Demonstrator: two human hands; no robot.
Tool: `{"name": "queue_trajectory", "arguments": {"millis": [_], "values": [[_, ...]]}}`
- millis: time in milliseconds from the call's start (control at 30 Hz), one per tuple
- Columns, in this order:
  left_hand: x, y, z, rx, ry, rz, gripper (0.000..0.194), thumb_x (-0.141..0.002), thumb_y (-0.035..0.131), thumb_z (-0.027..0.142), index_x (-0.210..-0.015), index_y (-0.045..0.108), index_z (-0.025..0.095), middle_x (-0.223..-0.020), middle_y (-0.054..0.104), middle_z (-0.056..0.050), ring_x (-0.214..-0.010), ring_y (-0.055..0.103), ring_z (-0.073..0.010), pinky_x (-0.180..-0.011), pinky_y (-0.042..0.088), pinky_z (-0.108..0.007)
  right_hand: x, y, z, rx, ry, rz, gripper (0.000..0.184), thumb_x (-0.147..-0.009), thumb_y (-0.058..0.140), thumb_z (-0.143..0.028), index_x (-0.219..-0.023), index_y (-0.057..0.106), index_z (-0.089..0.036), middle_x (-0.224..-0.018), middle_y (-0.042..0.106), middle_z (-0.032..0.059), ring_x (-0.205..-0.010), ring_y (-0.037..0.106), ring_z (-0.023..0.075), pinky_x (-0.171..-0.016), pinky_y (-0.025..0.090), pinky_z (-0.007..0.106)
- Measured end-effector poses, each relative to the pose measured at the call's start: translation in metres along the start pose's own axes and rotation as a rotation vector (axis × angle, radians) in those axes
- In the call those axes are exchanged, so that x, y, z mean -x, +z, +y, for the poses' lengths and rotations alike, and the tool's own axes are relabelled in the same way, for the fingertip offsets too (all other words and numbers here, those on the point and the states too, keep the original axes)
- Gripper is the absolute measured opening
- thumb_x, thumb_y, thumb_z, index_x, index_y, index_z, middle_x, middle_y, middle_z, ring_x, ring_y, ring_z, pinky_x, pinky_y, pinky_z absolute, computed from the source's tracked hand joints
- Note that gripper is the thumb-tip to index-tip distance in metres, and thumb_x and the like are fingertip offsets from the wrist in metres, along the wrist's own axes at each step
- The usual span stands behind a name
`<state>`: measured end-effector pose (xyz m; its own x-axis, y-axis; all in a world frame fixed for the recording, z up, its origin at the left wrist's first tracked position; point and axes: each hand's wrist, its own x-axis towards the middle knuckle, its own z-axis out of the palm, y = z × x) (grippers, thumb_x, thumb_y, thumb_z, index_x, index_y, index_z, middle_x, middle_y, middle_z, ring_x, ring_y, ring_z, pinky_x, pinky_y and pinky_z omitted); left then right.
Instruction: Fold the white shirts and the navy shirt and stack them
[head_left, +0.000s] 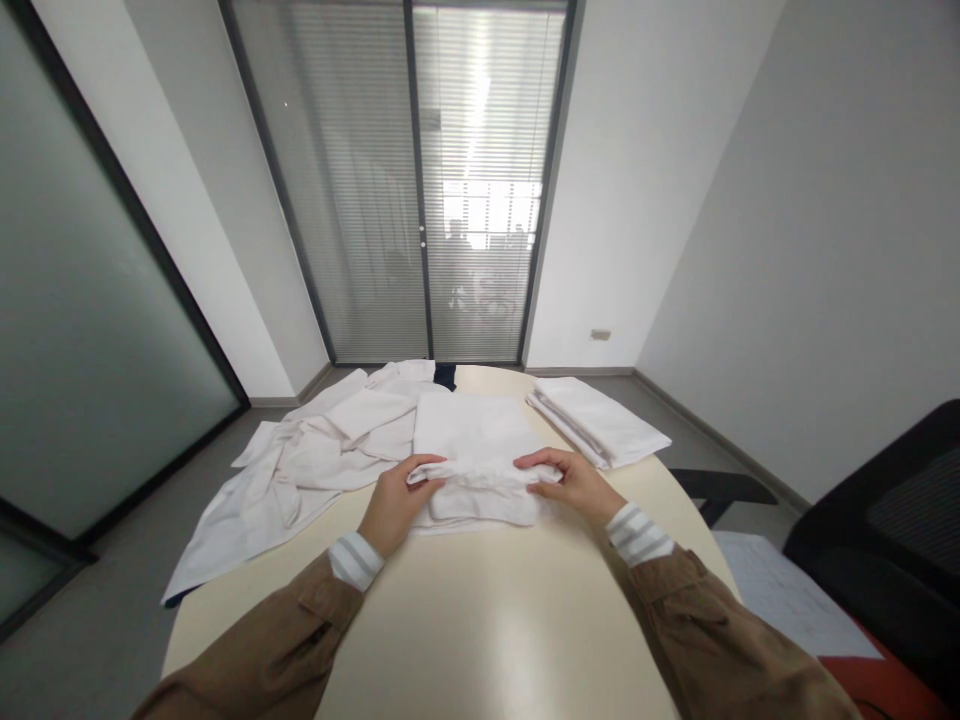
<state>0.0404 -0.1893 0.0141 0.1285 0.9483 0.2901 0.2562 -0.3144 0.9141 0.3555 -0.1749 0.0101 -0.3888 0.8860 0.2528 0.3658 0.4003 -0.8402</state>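
A white garment [472, 425], partly folded into a narrow rectangle, lies on the table in front of me. My left hand [401, 492] pinches the left end of its raised fold between thumb and fingers. At the right end of the same fold, my right hand [574, 482] grips the cloth in a like pinch. The held edge looks bunched and sits over the lower layers, which rest on the tabletop. What kind of garment it is cannot be made out.
Loose white garments [322, 455] spread over the left side of the round cream table [480, 620] and hang past its edge. A folded white cloth [600, 415] lies at the right. A black chair [892, 520] stands at the right, near white paper [787, 590].
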Motion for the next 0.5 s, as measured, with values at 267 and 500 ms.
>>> {"name": "queue_trajectory", "arguments": {"millis": [267,500], "values": [[-0.0069,-0.0006,-0.0023,-0.138,0.039,0.144,0.032,-0.084,0.067,0.044,-0.101,0.072,0.018,-0.083,0.073,-0.002,-0.05,0.058,-0.0117,-0.05,0.048,-0.022,-0.0017,0.0007,-0.008,0.34,-0.324,0.063,0.045,-0.085,0.071,-0.033,-0.128,0.06,-0.025,-0.13,0.064,0.0104,-0.123,0.059,0.0264,-0.108,0.046,0.046],[-0.0094,0.0029,-0.0094,-0.024,0.072,0.15,0.031,-0.083,0.068,0.041,-0.104,0.067,0.017,-0.087,0.072,-0.002,-0.071,0.069,-0.0162,-0.069,0.056,-0.025,-0.0017,0.0082,-0.007,0.224,-0.096,0.19,0.048,-0.089,0.064,-0.04,-0.134,0.053,-0.027,-0.139,0.056,0.0111,-0.12,0.06,0.0268,-0.081,0.06,0.038]]}}
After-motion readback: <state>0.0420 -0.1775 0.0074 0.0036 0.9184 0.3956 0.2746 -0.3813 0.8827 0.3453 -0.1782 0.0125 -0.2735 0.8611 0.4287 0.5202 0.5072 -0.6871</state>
